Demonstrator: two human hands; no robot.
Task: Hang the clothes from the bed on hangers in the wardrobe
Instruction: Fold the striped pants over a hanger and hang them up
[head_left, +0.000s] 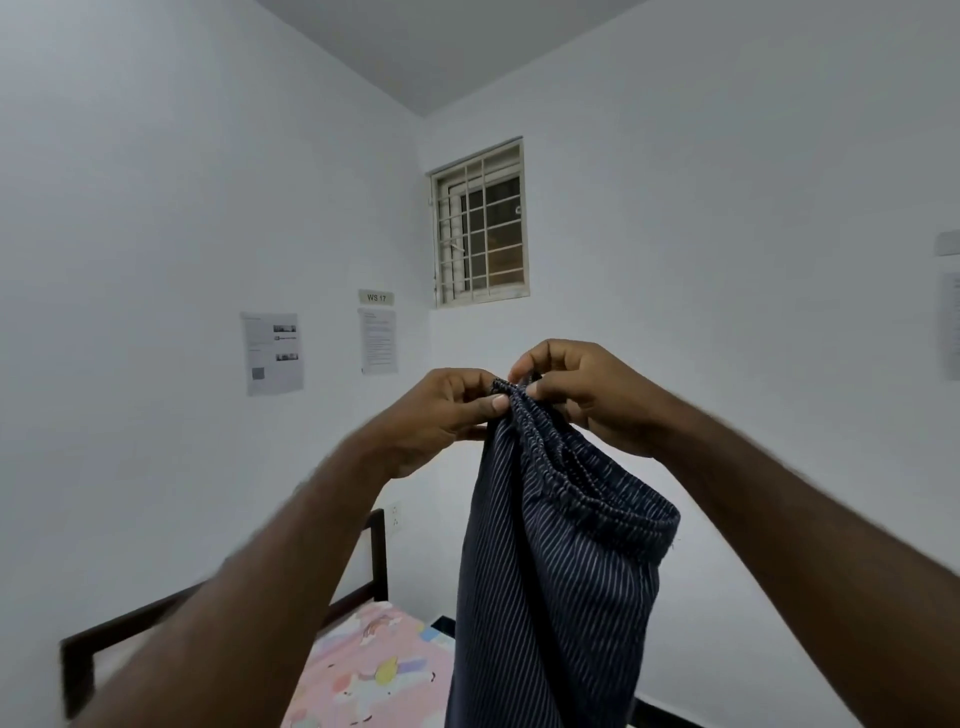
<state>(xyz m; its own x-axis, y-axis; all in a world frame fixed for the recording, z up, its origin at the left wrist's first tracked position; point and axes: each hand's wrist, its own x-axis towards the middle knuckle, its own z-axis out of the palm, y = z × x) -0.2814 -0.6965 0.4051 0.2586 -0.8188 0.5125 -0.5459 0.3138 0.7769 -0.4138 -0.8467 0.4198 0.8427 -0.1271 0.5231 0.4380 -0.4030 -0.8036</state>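
Early stage: striped trousers (561, 571) held up above bed (374, 670), waistband pinched in left grip (441, 410) and right grip (582, 395); hanger and wardrobe nowhere in view, hanging not yet done.

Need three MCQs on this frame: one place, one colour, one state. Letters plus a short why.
1. Where do the left hand and right hand grip the trousers?
A. leg hems
B. gathered waistband
C. mid-leg

2. The bed sheet is mostly:
A. pink
B. white
C. green

3. The trousers are:
A. spread flat on the bed
B. on a hanger
C. hanging in the air from the hands

Answers:
1 B: both hands pinch the bunched elastic top.
2 A: the sheet is pink with cartoon prints.
3 C: the cloth drops straight down from the hands, and no hanger is in view.
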